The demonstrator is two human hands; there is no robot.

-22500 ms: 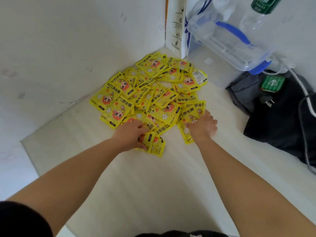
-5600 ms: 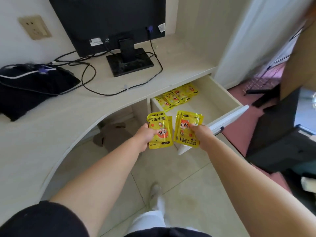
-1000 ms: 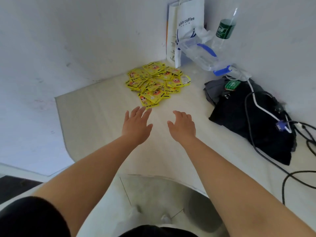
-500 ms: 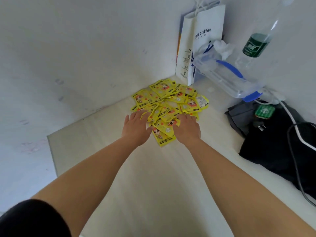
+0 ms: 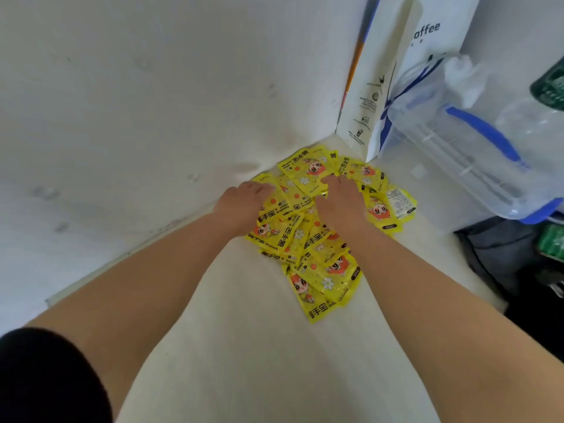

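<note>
A black sleeve (image 5: 45,377) is seen at the near left, and two bare forearms are stretched forward over a pale worktop (image 5: 244,361); between them a heap of small yellow foil sachets (image 5: 323,276) is spread, its long axis running away from the person into the corner of the white walls; the left hand (image 5: 244,206) is laid palm down on the heap's left edge, fingers curved out of sight, so a grip cannot be told; the right hand (image 5: 340,203) is pressed flat on the middle, fingers straight, nearer the bulk; the nearest sachets lie behind both wrists; beyond, a white paper bag (image 5: 387,87) is stood just beside the far sachets; to the right, a clear plastic box with a blue handle (image 5: 457,154) and a dark cloth bag (image 5: 503,254) are judged to crowd that side.
</note>
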